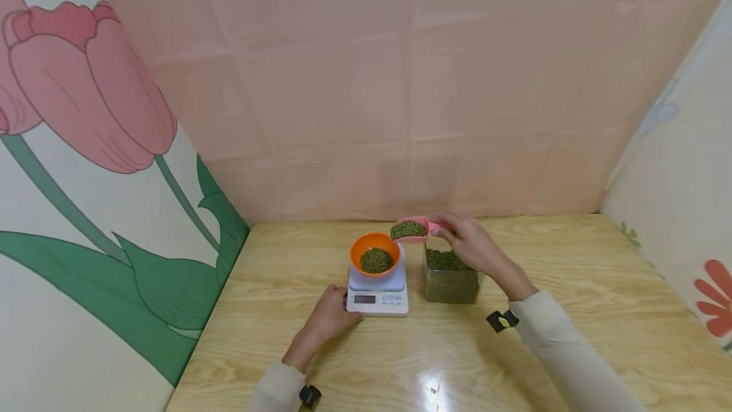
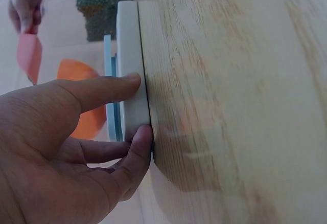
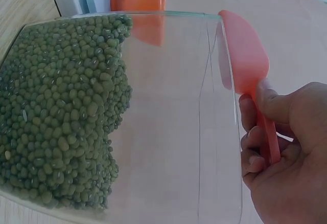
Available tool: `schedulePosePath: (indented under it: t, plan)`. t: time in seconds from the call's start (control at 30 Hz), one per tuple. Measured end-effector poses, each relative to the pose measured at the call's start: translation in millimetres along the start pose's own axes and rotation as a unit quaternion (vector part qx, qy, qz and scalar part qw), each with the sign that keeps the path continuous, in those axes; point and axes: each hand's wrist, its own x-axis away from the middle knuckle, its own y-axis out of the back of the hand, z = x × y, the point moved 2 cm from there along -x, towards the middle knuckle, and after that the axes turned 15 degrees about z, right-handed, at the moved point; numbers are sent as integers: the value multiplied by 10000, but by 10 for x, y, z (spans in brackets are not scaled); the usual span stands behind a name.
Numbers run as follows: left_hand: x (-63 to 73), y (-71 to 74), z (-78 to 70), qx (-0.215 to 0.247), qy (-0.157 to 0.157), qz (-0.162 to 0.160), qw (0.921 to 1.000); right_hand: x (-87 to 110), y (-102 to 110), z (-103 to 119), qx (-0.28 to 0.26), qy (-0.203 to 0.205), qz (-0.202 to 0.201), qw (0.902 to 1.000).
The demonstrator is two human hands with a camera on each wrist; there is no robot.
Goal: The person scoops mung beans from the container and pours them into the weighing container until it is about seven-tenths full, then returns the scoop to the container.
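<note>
A: Nearest us, what is our left hand (image 1: 333, 313) doing?

B: It pinches the near left corner of the white scale (image 1: 377, 285) on the desk (image 1: 280, 272). We probably do best with a light touch, since leaning there could skew the weight; we can't read the display (image 1: 365, 299).

A: And just right of the scale?

B: Our clear container (image 3: 168, 132) stands there, green beans (image 3: 56, 116) filling its lower part, bare wall above them.

A: The orange bowl (image 1: 374, 240)?

B: It sits on top of the scale, a small pile of beans in its bottom.

A: And farthest out?

B: Our right hand (image 1: 471, 248) grips the pink scoop (image 3: 248, 52) by its handle. The scoop is loaded with beans, its mouth near the bowl's far right rim. We should hold it level until the lip is well inside, then tip slowly; a quick pour could scatter beans.
</note>
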Motion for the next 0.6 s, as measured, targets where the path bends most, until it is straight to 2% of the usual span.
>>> schedulePosePath:
  t: [0.6]
  plan:
    - [7,2,-12,-11,99,3,9999,-75,-85,41,29,164,81,9998]
